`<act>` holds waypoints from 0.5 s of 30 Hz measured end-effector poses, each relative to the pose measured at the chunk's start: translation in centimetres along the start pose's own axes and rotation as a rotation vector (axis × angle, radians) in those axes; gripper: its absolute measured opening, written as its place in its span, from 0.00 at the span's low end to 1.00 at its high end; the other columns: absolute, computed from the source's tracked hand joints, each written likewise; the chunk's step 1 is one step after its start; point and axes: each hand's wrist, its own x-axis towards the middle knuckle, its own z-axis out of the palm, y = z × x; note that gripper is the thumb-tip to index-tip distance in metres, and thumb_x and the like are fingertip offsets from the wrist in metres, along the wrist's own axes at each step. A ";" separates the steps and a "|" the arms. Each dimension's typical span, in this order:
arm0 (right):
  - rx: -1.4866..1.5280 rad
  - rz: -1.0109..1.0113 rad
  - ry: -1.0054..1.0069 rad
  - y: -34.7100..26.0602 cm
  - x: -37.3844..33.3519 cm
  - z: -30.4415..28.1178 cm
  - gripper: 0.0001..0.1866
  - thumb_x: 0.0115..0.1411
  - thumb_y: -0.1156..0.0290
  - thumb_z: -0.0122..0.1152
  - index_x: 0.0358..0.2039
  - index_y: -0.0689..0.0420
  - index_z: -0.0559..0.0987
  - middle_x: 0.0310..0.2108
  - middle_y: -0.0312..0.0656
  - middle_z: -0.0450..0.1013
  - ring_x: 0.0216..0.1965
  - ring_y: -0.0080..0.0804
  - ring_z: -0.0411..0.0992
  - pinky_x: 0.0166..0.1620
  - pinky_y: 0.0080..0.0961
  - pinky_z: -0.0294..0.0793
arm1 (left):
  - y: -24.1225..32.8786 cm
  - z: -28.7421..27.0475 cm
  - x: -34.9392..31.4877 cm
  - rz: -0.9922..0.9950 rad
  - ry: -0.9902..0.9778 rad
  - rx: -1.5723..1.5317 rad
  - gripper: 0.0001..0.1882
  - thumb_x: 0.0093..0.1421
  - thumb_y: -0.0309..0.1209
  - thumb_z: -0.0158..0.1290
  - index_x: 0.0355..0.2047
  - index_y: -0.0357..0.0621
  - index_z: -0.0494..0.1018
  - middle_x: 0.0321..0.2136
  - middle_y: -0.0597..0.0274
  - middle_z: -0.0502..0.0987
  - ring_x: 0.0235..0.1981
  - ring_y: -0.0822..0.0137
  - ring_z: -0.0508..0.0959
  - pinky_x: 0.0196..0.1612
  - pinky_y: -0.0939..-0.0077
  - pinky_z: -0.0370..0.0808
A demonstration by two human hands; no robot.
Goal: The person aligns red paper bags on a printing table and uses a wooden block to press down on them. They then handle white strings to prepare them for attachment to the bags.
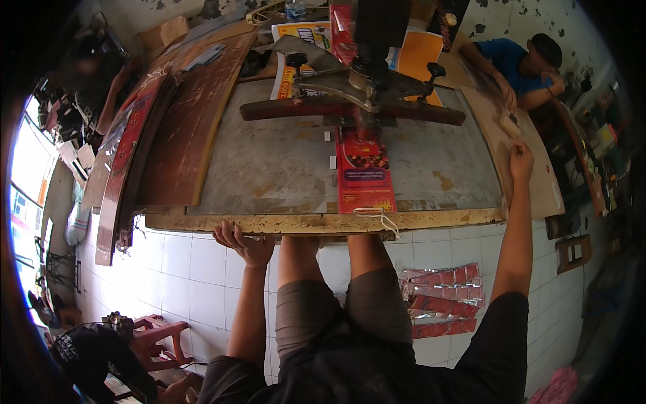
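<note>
My left hand is at the front edge of the worktable, its fingers apart and the fingertips against the edge. Over the brown board at the table's right side, my right hand has its fingers curled closed; whatever they hold, if anything, is hidden. A red printed packet lies lengthwise on the grey tabletop between my hands, its far end under a dark clamp head with a long crossbar. A white string loop hangs at its near end. Two small pale blocks sit along the packet's left side.
A co-worker in blue sits at the right, hands near a small tan object. Long brown boards lie at the left. Red packet strips lie on the tiled floor. A red stool and another person are lower left.
</note>
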 end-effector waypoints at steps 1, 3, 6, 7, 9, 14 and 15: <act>0.023 -0.012 0.008 -0.6 -0.4 -0.3 0.12 0.71 0.65 0.62 0.47 0.59 0.86 0.39 0.45 0.83 0.41 0.39 0.81 0.47 0.34 0.77 | 0.1 -0.1 -0.1 -0.009 -0.008 0.001 0.51 0.56 0.47 0.67 0.71 0.44 0.50 0.72 0.37 0.54 0.75 0.28 0.48 0.73 0.21 0.44; 0.059 -0.012 -0.019 -2.1 -1.6 -1.6 0.12 0.72 0.65 0.62 0.45 0.60 0.85 0.34 0.43 0.82 0.35 0.33 0.79 0.43 0.30 0.76 | 0.4 0.0 -0.1 -0.010 -0.022 -0.027 0.50 0.56 0.46 0.67 0.70 0.43 0.51 0.71 0.38 0.54 0.75 0.29 0.48 0.73 0.21 0.44; 0.209 -0.064 -0.107 -8.6 -5.2 -3.6 0.12 0.72 0.64 0.62 0.43 0.61 0.84 0.30 0.41 0.79 0.33 0.30 0.75 0.42 0.27 0.75 | 0.1 -0.6 0.0 -0.006 -0.035 -0.025 0.48 0.57 0.45 0.66 0.69 0.42 0.53 0.71 0.38 0.55 0.75 0.29 0.48 0.73 0.22 0.45; 0.304 -0.131 -0.115 -10.8 -7.3 -4.2 0.12 0.72 0.65 0.63 0.42 0.62 0.83 0.30 0.42 0.78 0.34 0.31 0.75 0.44 0.27 0.75 | 0.1 -0.8 -0.1 -0.005 -0.041 -0.026 0.47 0.57 0.45 0.66 0.69 0.41 0.54 0.71 0.38 0.56 0.75 0.29 0.49 0.74 0.22 0.45; 0.464 -0.233 -0.161 -15.1 -11.9 -5.3 0.12 0.72 0.64 0.65 0.43 0.61 0.84 0.32 0.42 0.78 0.36 0.33 0.77 0.46 0.28 0.75 | 0.3 -0.7 0.2 -0.013 -0.041 -0.036 0.46 0.57 0.44 0.65 0.68 0.40 0.55 0.71 0.38 0.56 0.76 0.30 0.49 0.74 0.23 0.45; 0.540 -0.678 -0.325 -26.2 -21.6 -7.2 0.17 0.67 0.61 0.70 0.52 0.55 0.83 0.52 0.43 0.78 0.55 0.45 0.75 0.59 0.41 0.74 | 0.1 -1.4 0.5 -0.013 -0.029 -0.025 0.43 0.57 0.43 0.65 0.67 0.39 0.58 0.71 0.38 0.56 0.76 0.31 0.50 0.74 0.24 0.46; 0.571 -0.714 -0.374 -27.9 -22.7 -7.5 0.19 0.66 0.60 0.70 0.54 0.55 0.83 0.56 0.43 0.77 0.59 0.46 0.74 0.61 0.43 0.72 | 0.1 -1.3 0.4 -0.009 -0.030 -0.026 0.43 0.57 0.43 0.65 0.67 0.39 0.58 0.72 0.38 0.56 0.76 0.31 0.50 0.74 0.24 0.46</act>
